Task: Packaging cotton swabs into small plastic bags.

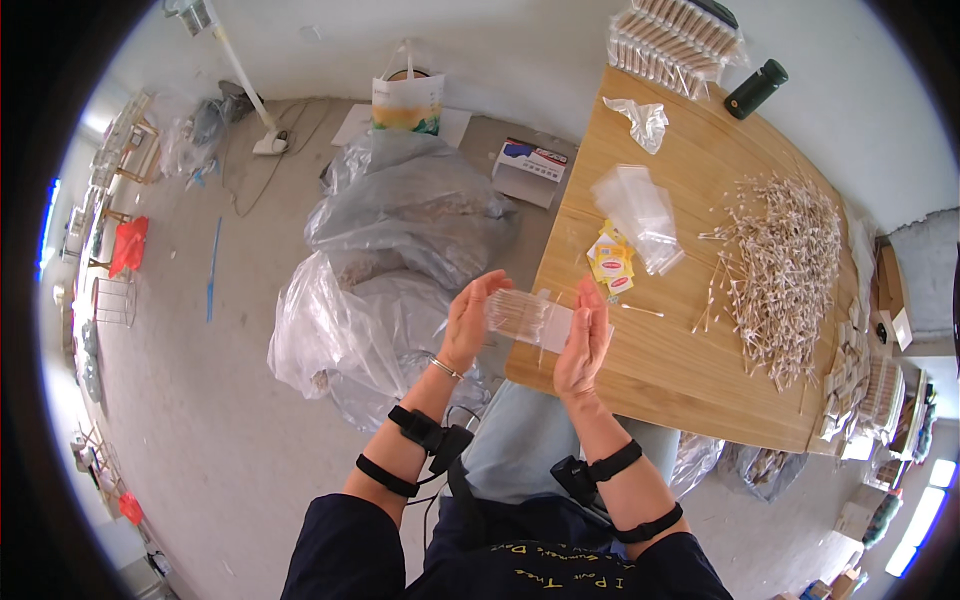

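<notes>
Between my palms, near the table's left edge, lies a flat bundle of cotton swabs [517, 314] with a pale, whitish end toward the right. My left hand [466, 318] presses its left end, fingers straight and together. The other end is held by my right hand [584, 342], its fingers pointing up. Whether a clear bag wraps the bundle is hard to make out. Just beyond my right hand, yellow paper labels [611, 262] lie beside a stack of clear plastic bags [640, 215]. A single loose swab [640, 311] rests on the wooden table [680, 370].
A large heap of loose cotton swabs [785, 270] covers the table's right side. Packed swab bags [670, 45] and a dark green bottle [756, 90] stand at the far edge. Big plastic sacks [390, 230] and a cardboard box [529, 172] sit on the floor to the left.
</notes>
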`<action>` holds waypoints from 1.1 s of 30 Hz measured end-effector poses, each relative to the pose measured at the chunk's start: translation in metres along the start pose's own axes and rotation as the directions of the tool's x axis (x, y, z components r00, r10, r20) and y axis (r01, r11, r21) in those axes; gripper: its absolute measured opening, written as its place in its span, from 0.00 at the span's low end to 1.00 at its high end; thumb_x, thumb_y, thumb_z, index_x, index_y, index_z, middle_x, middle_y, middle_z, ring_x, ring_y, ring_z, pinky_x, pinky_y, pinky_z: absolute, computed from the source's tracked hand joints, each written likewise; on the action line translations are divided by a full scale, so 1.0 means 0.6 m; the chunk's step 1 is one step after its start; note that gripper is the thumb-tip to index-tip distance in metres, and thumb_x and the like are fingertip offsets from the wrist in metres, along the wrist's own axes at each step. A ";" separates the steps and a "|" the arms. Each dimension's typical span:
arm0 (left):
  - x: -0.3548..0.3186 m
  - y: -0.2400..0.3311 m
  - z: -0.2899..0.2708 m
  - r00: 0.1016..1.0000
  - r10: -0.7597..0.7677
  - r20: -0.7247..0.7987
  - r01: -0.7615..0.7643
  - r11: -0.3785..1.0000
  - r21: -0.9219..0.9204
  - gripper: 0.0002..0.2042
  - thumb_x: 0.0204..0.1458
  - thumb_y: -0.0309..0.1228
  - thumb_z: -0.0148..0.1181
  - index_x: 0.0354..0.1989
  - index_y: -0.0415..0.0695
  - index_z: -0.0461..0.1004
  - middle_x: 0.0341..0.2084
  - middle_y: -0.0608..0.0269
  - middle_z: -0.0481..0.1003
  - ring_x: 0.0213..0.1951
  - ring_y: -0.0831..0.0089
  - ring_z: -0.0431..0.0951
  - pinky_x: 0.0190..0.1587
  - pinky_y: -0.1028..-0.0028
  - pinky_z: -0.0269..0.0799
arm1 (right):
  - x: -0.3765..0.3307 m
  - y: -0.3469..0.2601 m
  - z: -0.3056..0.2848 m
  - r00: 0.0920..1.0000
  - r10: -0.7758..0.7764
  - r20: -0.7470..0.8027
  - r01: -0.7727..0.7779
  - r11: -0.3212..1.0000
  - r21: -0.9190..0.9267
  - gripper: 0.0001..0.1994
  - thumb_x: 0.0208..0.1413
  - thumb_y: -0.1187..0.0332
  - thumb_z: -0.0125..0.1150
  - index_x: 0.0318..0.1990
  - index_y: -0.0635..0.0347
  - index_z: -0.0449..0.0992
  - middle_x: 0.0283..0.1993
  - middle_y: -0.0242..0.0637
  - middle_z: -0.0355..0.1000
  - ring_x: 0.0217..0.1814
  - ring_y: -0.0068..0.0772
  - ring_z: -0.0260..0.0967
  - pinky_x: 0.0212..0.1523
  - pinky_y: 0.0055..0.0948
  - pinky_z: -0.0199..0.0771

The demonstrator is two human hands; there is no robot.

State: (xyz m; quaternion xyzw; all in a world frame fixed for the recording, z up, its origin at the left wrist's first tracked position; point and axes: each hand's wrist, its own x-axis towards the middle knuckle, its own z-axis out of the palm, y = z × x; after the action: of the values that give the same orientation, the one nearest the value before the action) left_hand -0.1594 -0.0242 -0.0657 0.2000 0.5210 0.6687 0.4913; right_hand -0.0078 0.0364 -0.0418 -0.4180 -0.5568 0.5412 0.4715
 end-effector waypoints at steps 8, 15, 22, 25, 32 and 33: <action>0.001 -0.009 -0.005 0.987 -0.021 0.160 0.022 1.000 -0.005 0.24 0.67 0.44 0.37 0.63 0.40 0.61 0.55 0.57 0.70 0.55 0.72 0.69 0.59 0.71 0.63 | -0.018 -0.006 0.057 0.983 -0.094 0.156 0.086 0.995 0.058 0.34 0.67 0.51 0.35 0.70 0.70 0.41 0.75 0.52 0.36 0.78 0.47 0.29 0.73 0.40 0.31; 0.001 -0.004 -0.004 0.973 -0.016 0.229 0.017 1.000 -0.003 0.23 0.66 0.42 0.40 0.63 0.40 0.60 0.56 0.56 0.70 0.55 0.71 0.70 0.60 0.71 0.63 | -0.020 -0.009 0.059 0.977 -0.102 0.188 0.099 0.995 0.024 0.35 0.67 0.50 0.36 0.70 0.70 0.42 0.75 0.53 0.36 0.78 0.49 0.28 0.73 0.40 0.30; 0.003 -0.009 -0.004 0.970 0.009 0.245 -0.020 0.999 0.040 0.20 0.66 0.38 0.44 0.62 0.39 0.61 0.54 0.57 0.71 0.54 0.73 0.71 0.59 0.72 0.64 | -0.021 -0.008 0.061 0.971 -0.100 0.219 0.098 0.995 0.019 0.34 0.67 0.51 0.37 0.70 0.70 0.42 0.75 0.53 0.36 0.78 0.50 0.27 0.73 0.41 0.29; -0.001 -0.013 -0.010 0.999 -0.018 0.048 0.015 0.998 0.067 0.20 0.65 0.38 0.46 0.61 0.38 0.62 0.52 0.60 0.72 0.51 0.75 0.72 0.55 0.74 0.66 | -0.020 -0.009 0.061 0.967 -0.102 0.234 0.099 0.995 0.022 0.34 0.67 0.52 0.38 0.69 0.70 0.43 0.75 0.53 0.37 0.78 0.50 0.27 0.73 0.41 0.29; -0.019 0.004 -0.012 0.996 -0.092 0.017 0.088 0.985 0.146 0.17 0.59 0.31 0.56 0.53 0.34 0.70 0.41 0.67 0.75 0.41 0.82 0.73 0.47 0.79 0.69 | -0.020 -0.008 0.058 0.956 -0.094 0.276 0.092 0.996 0.020 0.33 0.67 0.53 0.39 0.69 0.69 0.44 0.75 0.53 0.37 0.78 0.51 0.27 0.73 0.41 0.29; -0.021 0.004 -0.013 0.996 -0.092 0.014 0.089 0.989 0.122 0.16 0.58 0.30 0.57 0.52 0.34 0.71 0.39 0.67 0.76 0.40 0.82 0.73 0.46 0.79 0.70 | -0.021 -0.009 0.059 0.954 -0.095 0.283 0.093 0.995 0.022 0.33 0.67 0.53 0.39 0.69 0.69 0.44 0.75 0.53 0.37 0.78 0.51 0.27 0.73 0.41 0.28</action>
State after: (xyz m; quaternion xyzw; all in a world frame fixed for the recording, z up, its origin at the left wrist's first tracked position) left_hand -0.1610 -0.0390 -0.0634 0.2120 0.5644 0.6110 0.5131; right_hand -0.0395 0.0163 -0.0362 -0.3070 -0.6358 0.5748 0.4137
